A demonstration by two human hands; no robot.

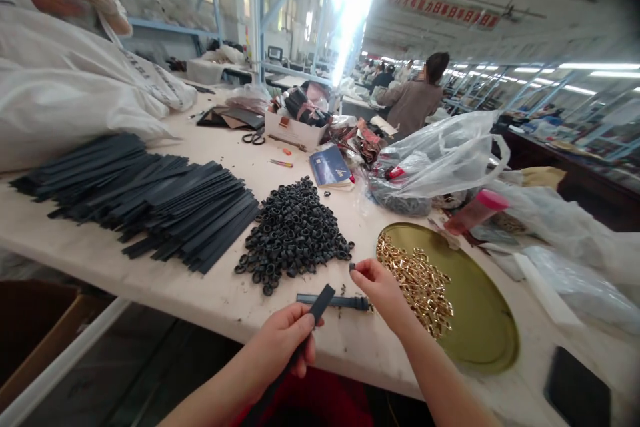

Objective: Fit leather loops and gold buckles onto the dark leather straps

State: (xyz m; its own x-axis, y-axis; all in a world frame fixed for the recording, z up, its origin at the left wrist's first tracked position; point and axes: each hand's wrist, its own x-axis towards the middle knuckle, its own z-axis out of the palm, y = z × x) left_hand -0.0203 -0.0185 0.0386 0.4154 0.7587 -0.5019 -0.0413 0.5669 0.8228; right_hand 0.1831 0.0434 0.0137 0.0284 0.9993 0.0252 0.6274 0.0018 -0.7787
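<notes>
Your left hand (pixel 293 335) grips a dark strap (pixel 323 301); your right hand (pixel 379 288) pinches a small dark piece (pixel 353 267) near the pile of dark loops (pixel 297 230). Gold-coloured metal hardware (pixel 415 280) lies on the oval tray (pixel 485 320) to your right.

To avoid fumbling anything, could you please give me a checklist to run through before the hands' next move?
1. Left hand grips a dark strip: ok.
2. Right hand pinches a small dark loop: ok.
3. Loop on that strip: not ok, they are apart.
4. Loop pile close to hands: ok.
5. Gold-coloured pieces lie on the tray: ok.
6. Strip's lower end free: cannot tell, not clearly visible.
</notes>
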